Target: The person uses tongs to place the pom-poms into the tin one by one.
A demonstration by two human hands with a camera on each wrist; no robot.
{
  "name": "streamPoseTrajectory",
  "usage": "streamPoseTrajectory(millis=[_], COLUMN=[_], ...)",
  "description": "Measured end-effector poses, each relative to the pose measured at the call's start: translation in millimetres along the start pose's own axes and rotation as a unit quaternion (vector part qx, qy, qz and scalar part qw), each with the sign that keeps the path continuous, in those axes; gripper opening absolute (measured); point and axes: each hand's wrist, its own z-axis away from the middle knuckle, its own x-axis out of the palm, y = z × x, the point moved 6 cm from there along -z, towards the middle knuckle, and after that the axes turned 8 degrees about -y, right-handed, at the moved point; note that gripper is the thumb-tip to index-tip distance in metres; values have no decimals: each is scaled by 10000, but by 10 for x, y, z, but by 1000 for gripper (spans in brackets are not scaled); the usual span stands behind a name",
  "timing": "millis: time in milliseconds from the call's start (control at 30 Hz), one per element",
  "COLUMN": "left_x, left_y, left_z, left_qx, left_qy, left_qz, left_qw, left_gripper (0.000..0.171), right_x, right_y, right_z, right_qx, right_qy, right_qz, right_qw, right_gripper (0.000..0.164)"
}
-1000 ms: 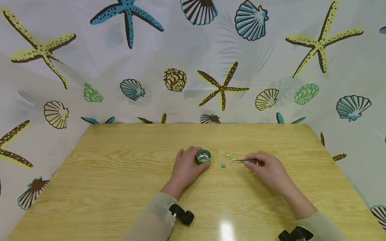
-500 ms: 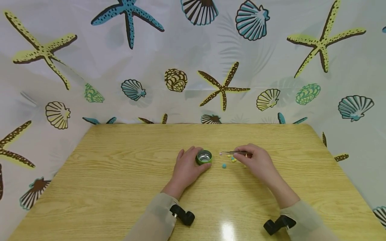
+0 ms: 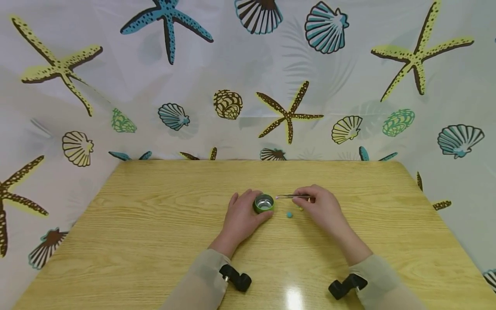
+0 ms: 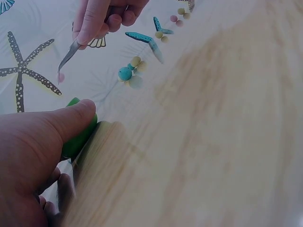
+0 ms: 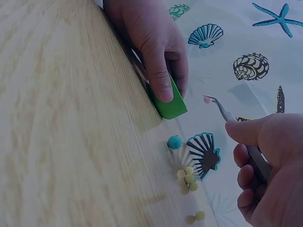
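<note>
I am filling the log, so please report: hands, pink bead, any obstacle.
Left hand holding green tin. Right hand gripping tweezers. Pink bead at their tips, outside tin. No obstacle seen between bead and tin.

L arm, pale sleeve [image 3: 199, 280], angles fwd & a bit R toward far edge of tabletop [image 3: 147, 232]. L wrist [image 3: 224, 246] bare past cuff. L hand [image 3: 243, 217] low, abt midway betw tabletop's L & R edges, back of hand up; L thumb [image 4: 75, 118] on R side, fingers toward far edge, all curved in a grip. R arm, also pale-sleeved, slants fwd & L; R wrist [image 3: 357, 253] bare too. R hand [image 3: 319, 211] raised above tabletop, nearer its R edge; R thumb [image 5: 248, 131] extended, R fingers [image 5: 246, 177] curled, in a pinch. Hands near each other, not touching.
</note>
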Motion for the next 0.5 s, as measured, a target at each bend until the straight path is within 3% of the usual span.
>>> streamPoseTrajectory(millis=[500], left_x=[0], left_y=[1], left_z=[7], left_qx=[-13], left_qy=[-4], left_qz=[-37], left_qw=[10000], left_gripper=[65], right_x=[169], right_y=[-11], right_z=[-32], right_qx=[44], right_qy=[118], right_qz=[269], right_qw=[9996], right_gripper=[15])
